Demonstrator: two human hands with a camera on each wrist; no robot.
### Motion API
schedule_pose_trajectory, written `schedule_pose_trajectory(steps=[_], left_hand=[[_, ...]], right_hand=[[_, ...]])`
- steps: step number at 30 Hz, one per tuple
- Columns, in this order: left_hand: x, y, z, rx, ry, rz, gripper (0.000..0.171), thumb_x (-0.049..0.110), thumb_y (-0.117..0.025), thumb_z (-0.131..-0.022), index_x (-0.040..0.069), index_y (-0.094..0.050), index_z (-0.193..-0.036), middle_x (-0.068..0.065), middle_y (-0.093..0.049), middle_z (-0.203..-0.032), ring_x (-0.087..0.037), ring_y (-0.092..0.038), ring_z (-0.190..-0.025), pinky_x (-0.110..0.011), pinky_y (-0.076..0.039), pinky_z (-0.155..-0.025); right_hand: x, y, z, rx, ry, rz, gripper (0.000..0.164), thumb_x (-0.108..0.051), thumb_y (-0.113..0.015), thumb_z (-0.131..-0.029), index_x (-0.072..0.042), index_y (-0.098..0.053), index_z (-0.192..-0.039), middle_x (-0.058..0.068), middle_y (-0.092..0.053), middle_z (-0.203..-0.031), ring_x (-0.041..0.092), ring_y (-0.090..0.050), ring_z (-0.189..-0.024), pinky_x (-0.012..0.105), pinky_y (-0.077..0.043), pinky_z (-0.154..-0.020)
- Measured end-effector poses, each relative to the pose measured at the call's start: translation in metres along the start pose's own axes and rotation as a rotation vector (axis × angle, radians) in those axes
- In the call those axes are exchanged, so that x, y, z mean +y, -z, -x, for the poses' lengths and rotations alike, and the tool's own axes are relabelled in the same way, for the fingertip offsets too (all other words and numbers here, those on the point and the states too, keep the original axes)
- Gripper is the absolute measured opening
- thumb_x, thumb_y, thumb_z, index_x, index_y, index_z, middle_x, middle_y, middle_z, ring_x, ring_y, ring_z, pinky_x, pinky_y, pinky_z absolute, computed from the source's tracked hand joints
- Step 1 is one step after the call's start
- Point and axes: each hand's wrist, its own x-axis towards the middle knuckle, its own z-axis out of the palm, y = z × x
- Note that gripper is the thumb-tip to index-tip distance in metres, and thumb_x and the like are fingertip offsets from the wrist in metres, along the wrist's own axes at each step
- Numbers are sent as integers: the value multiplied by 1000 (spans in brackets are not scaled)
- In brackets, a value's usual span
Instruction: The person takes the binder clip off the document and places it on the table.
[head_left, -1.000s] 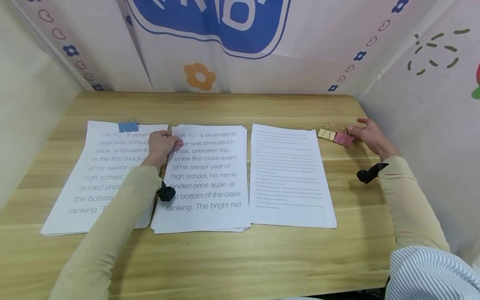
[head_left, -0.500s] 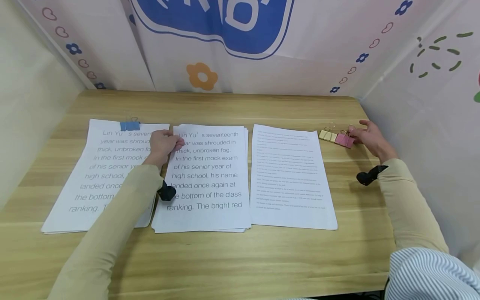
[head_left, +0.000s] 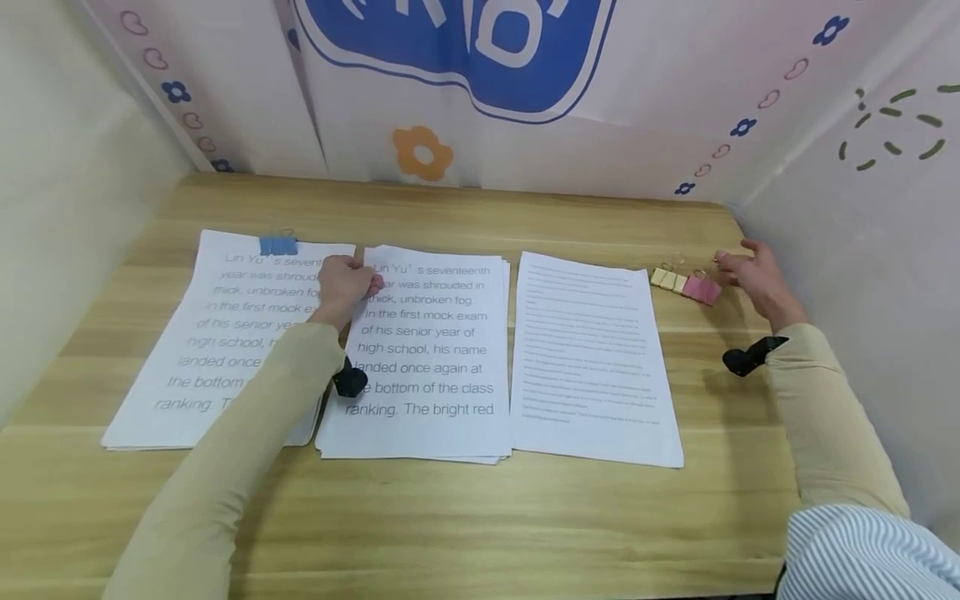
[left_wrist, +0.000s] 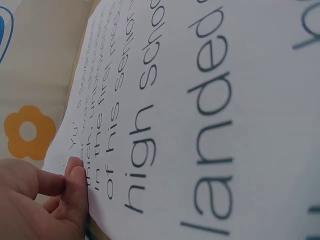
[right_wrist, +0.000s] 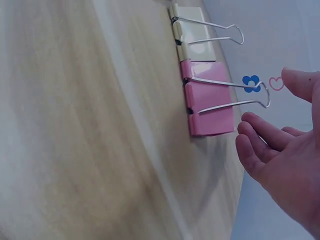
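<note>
The left hand [head_left: 347,292] is at the upper left corner of the middle stack of paper [head_left: 427,358], printed in large type. Its curled fingers [left_wrist: 76,192] pinch the edge there, and the corner bends up a little. The right hand [head_left: 757,279] hovers at the table's right side with loosely spread fingers and holds nothing. Just beside it sits a pink binder clip [right_wrist: 212,97], its wire handle pointing toward the fingertips with a small gap. A pale yellow binder clip [right_wrist: 197,35] stands against the pink one.
On the left lies another large-print stack [head_left: 142,429], with a blue binder clip [head_left: 278,245] on its top edge. A small-print sheet [head_left: 592,442] lies right of the middle stack. White printed cloth [head_left: 525,158] walls in the wooden table [head_left: 420,525].
The head view has swung, so everything sits farther right in it. The right fingertips, which overlapped the pink binder clip's handle, are now slightly away from it. The left hand stays at the stack.
</note>
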Motion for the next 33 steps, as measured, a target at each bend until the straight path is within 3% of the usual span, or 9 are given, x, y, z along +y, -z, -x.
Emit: schedule_pose_trajectory(steps=[5,9,13,16,18,23,28,33], left_hand=[[1,0,1,39,-29,76,46,17,-44,-97,2,-38,-140,-14,-65,-105,-3,-63,-65,-15,-56,-63],[-2,11,-1,152,-77,213,44,19,-44,-99,6,-37,-140,-12,-65,-102,-3,-64,-67,-17,-58,-67],[-11,40,-5,238,-60,263,46,20,-42,-99,10,-32,-143,-1,-62,-92,-1,-62,-69,-15,-57,-69],[-20,64,-8,261,2,247,50,19,-40,-100,11,-25,-146,6,-58,-84,2,-61,-65,-13,-56,-68],[-26,78,-9,260,46,248,53,17,-39,-99,9,-20,-148,11,-57,-74,4,-60,-59,-11,-55,-65],[-38,102,-12,232,114,355,62,7,-38,-96,5,-8,-151,15,-54,-53,3,-59,-49,-13,-55,-56],[-44,115,-13,134,171,524,70,6,-42,-97,10,2,-152,7,-59,-60,-3,-63,-56,-15,-57,-61],[-48,125,-18,22,192,627,66,6,-45,-97,9,-7,-152,3,-64,-67,-6,-67,-64,-16,-58,-69]], right_hand=[[-10,-1,-7,83,13,-25,82,-36,-48,-96,3,3,-148,-28,-49,-86,-7,-50,-87,16,-46,-82],[-23,-1,-12,125,28,-18,78,-35,-46,-96,0,0,-148,-26,-49,-91,-6,-49,-89,12,-45,-78],[-41,-4,-19,104,28,26,80,-44,-44,-96,-7,0,-151,-4,-54,-123,-1,-49,-95,29,-43,-100],[-57,-10,-25,79,26,45,81,-49,-43,-95,-12,1,-152,13,-40,-147,4,-49,-98,43,-34,-110],[-69,-16,-28,55,20,60,80,-52,-42,-95,-17,3,-152,17,-27,-154,16,-49,-110,48,-28,-115],[-95,-38,-35,14,58,63,78,-49,-43,-95,-16,-1,-152,18,-27,-154,33,-37,-130,49,-28,-115],[-115,-67,-41,-39,95,94,77,-47,-45,-95,-14,-5,-152,18,-33,-151,31,-42,-125,46,-33,-111],[-134,-100,-47,-98,139,118,76,-45,-47,-95,-12,-7,-151,20,-37,-148,38,-44,-124,49,-33,-112]])
